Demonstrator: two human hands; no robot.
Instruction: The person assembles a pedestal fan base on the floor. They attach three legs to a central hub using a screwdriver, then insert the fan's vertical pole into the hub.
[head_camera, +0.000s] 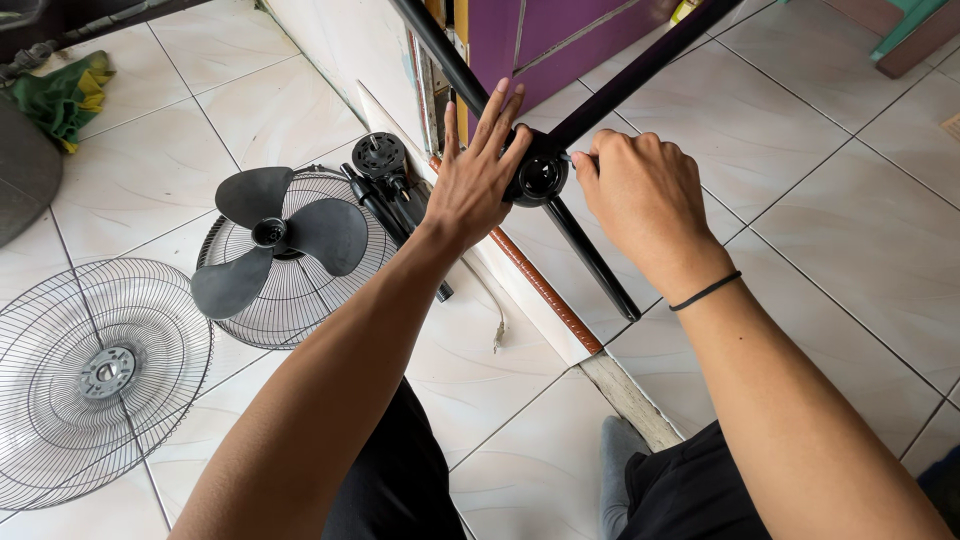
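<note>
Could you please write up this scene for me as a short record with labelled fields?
Setting: white tiled floor, seen from above
Left hand: flat, fingers spread, pressing on the black hub of a fan stand
Right hand: closed in a fist beside the hub; what it grips is hidden
Stand: black cross legs meeting at the hub
Blade: black three-blade propeller resting on a wire grille
Second grille: lying apart, at left
Motor unit: black, beside the blade
Wrist: black band on the right
</note>
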